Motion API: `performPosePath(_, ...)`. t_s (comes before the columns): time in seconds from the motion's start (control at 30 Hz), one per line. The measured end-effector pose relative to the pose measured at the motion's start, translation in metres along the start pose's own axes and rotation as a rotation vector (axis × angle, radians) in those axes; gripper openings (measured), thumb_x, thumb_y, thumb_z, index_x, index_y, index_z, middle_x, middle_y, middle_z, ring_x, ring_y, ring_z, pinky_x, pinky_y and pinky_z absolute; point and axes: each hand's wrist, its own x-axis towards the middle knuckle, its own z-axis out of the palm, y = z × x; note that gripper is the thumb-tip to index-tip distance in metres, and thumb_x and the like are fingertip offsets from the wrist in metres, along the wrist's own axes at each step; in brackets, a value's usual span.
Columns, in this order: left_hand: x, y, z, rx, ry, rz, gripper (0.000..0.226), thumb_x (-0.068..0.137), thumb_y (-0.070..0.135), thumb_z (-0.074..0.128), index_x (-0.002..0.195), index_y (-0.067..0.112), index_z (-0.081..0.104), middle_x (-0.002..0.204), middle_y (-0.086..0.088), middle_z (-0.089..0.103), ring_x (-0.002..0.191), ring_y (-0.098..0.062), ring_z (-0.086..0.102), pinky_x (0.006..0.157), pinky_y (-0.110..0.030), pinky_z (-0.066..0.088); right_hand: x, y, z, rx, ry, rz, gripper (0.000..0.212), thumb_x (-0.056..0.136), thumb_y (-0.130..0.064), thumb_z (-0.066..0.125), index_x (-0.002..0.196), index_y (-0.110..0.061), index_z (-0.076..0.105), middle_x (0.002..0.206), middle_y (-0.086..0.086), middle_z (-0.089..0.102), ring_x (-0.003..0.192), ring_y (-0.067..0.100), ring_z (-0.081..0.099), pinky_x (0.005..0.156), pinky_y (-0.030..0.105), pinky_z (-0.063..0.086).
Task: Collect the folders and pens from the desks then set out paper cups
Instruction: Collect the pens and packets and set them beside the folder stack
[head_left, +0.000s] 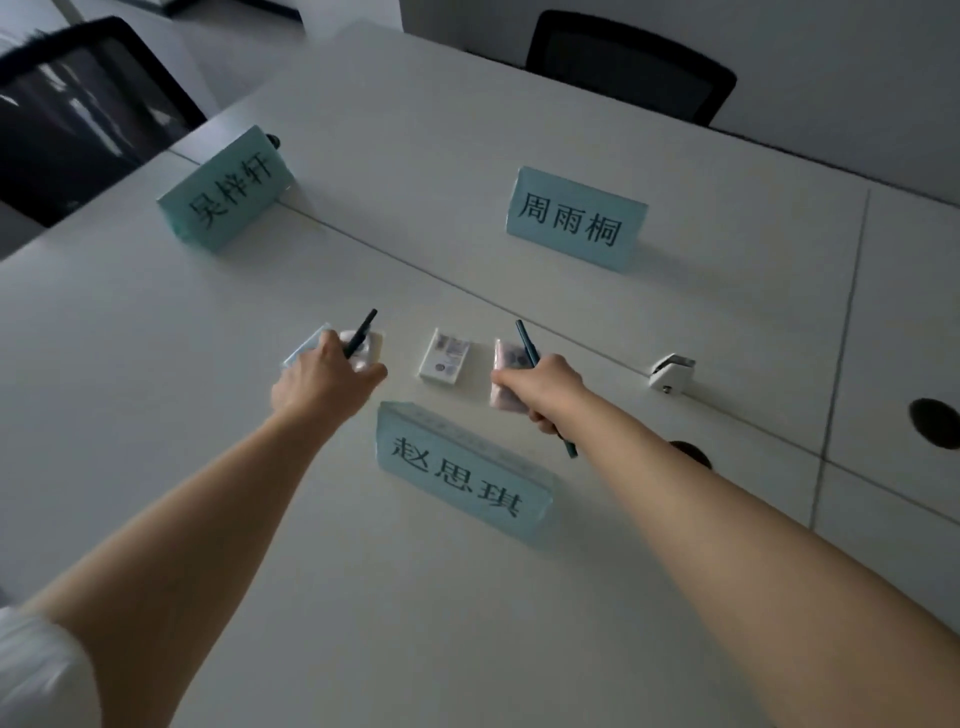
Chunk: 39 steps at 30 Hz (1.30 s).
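White desk tops (519, 130) pushed together fill nearly the whole frame, with dark seams running between them and two round cable holes (935, 423) at the right edge. I count two black mesh office chairs: one (78, 114) at upper left, one (628, 67) at top centre, both drawn up to the far edges, with pale floor and wall behind.

I count three pale turquoise tent-shaped name cards with black characters: one (228, 189) at upper left, one (574, 218) right of centre, and one (462, 475) low in the middle between my forearms.

I count three small plastic-wrapped packets in a row at mid-frame. The middle white one (441, 358) lies free on the desk. My left hand (324, 384) is closed over the left packet (363, 348), fingers curled on it, and the same hand pinches a dark slim pen (361, 332) that sticks up and away toward the top of the frame. My right hand (543, 387) is clenched on the pinkish right packet (506, 374) and on a second dark teal pen (527, 345), whose tail pokes out below the fist toward the lower right.

So I see two pens, one in each hand. I see one small white clip-like fitting (670, 371) on the seam at right. A white sleeve (36, 670) shows at lower left.
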Motion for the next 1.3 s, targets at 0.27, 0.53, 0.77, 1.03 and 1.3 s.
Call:
performPosePath(0.27,0.06,-0.057,0.01,0.087,0.05,-0.026,0.053,0.084,0.051,0.056,0.127,0.021,0.048,0.113,-0.014,0.06,0.101,-0.038,0.061,0.072,-0.035,0.042,0.051,-0.048,0.065,-0.214,0.067,-0.091,0.041,0.086,-0.039,0.054,0.113,-0.008,0.059,0.092,0.006,0.062,0.083,0.025,0.062,0.067,0.032,0.05)
performPosePath(0.53,0.096,-0.067,0.021,0.221,-0.02,0.087,0.061,0.082,0.058,0.058,0.133,0.027,0.043,0.113,-0.013,0.055,0.099,-0.037,0.061,0.072,-0.035,0.046,0.09,-0.054,0.105,-0.499,0.238,-0.11,0.049,0.089,-0.04,0.053,0.123,-0.004,0.054,0.123,0.013,0.058,0.117,0.03,0.051,0.075,0.03,0.039)
performPosePath(0.77,0.103,-0.067,0.031,0.22,-0.055,0.048,0.067,0.076,0.064,0.063,0.123,0.019,0.047,0.113,-0.012,0.059,0.103,-0.034,0.06,0.072,-0.034,0.043,0.095,-0.043,0.119,-0.543,0.304,-0.111,0.067,0.081,-0.043,0.062,0.126,0.002,0.042,0.123,0.014,0.054,0.116,0.027,0.052,0.072,0.029,0.036)
performPosePath(1.03,0.079,-0.064,0.025,0.027,-0.098,-0.025,0.053,0.073,0.061,0.063,0.103,0.02,0.054,0.089,-0.005,0.062,0.083,-0.029,0.061,0.068,-0.033,0.048,0.079,-0.024,0.083,-0.576,0.258,-0.12,0.06,0.07,-0.048,0.068,0.114,-0.009,0.056,0.112,0.009,0.062,0.103,0.027,0.06,0.069,0.028,0.042)
performPosePath(1.3,0.021,-0.003,-0.032,-0.384,-0.053,0.128,0.045,0.075,0.057,0.066,0.104,0.025,0.056,0.089,0.0,0.064,0.08,-0.022,0.062,0.069,-0.034,0.053,0.004,-0.019,0.029,-0.352,0.321,-0.194,0.071,0.069,-0.056,0.064,0.122,-0.012,0.046,0.118,0.012,0.058,0.102,0.03,0.058,0.07,0.03,0.038)
